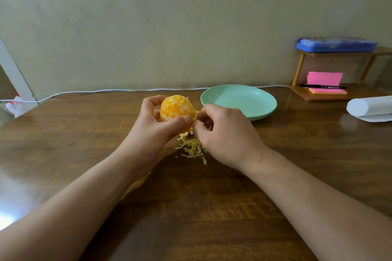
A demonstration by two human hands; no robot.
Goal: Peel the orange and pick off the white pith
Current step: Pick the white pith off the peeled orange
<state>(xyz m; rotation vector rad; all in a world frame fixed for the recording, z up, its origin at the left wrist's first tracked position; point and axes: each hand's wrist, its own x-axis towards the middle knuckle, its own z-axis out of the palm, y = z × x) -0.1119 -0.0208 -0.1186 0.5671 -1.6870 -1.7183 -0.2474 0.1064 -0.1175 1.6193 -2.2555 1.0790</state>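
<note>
Dark wooden tabletop (212,207) runs back to a plain beige wall (169,27), and both bare forearms reach in over it from the near edge. The left hand (157,123) grips the orange (177,108), thumb across its near side and fingers curled round the far left, holding it raised above the wood; the fruit's rind is off and its rough, bright flesh faces the camera. The right hand (224,133) sits just beside it, knuckles up, fingers curled inward so that the fingertips meet at the fruit's lower right side and pinch a scrap of pith (195,117) there. Directly below the two hands, a loose heap of pale pith shreds (193,147) lies on the wood. Just behind the right hand stands a mint-green plate (269,104). A white cable (84,92) trails along the back edge. Far right, a small wooden shelf (331,96) holds pink sticky notes (324,78) and a black pen (322,86), with a blue case (337,44) on top, and a white paper roll (369,106) lies near it.
</note>
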